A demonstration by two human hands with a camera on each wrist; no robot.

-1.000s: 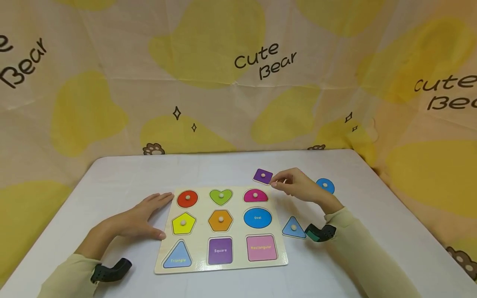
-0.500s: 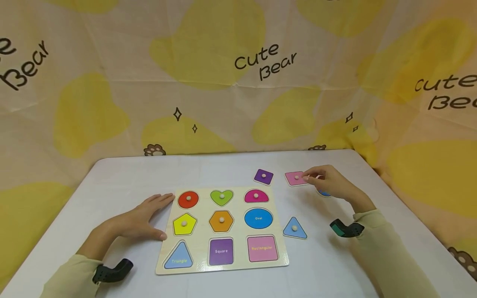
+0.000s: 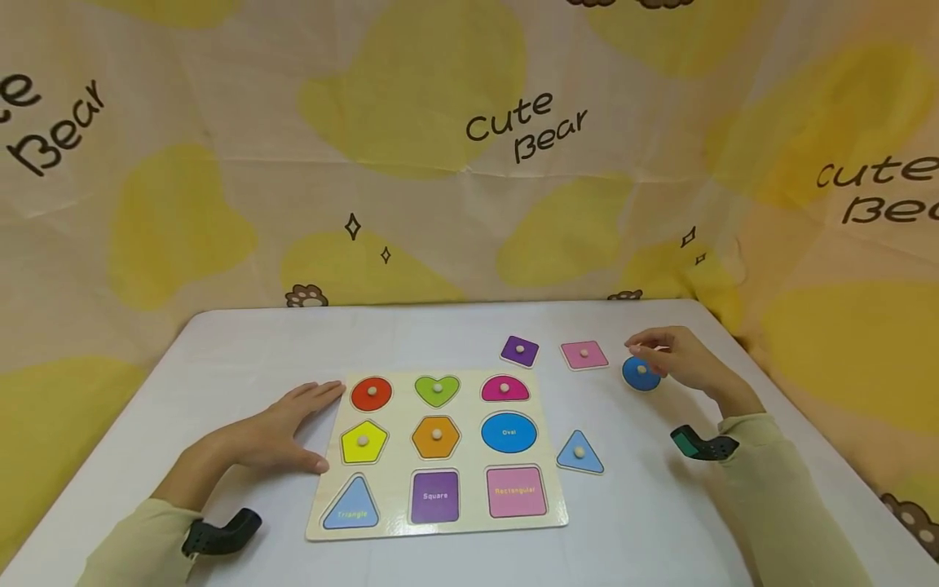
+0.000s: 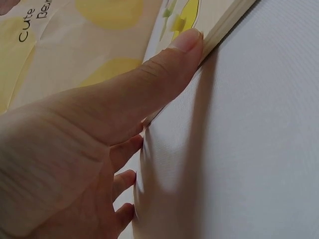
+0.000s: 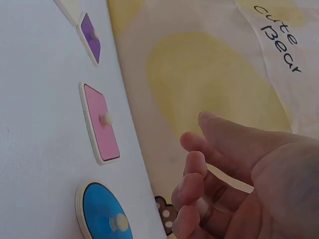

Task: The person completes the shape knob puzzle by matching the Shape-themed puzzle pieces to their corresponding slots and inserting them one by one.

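A wooden shape puzzle board (image 3: 399, 522) lies flat on the table. My left hand (image 3: 267, 436) rests at its left side, fingers spread; in the left wrist view the thumb (image 4: 164, 67) touches the board's edge. My right hand (image 3: 678, 359) hovers over the blue oval piece (image 3: 637, 377) with loosely bent fingers and holds nothing. The pink rectangle piece (image 3: 575, 359) lies left of it, then the purple square piece (image 3: 513, 355). Near the board's right edge is a light blue triangle piece (image 3: 570, 458). In the right wrist view the oval's knob (image 5: 119, 222) stands apart from the fingers.
Red oval (image 3: 363, 399), green heart, pink half-circle (image 3: 517, 395), yellow pentagon and orange hexagon (image 3: 421, 444) pieces sit in the board. Printed recesses show Oval (image 3: 495, 444), Triangle, Square (image 3: 435, 509) and Rectangular. A patterned cloth (image 3: 411, 90) hangs behind the white table (image 3: 631, 530).
My right hand has moved right, from beside the purple square to the pink rectangle, released that piece, and risen over the blue oval. The left hand stays at the board.
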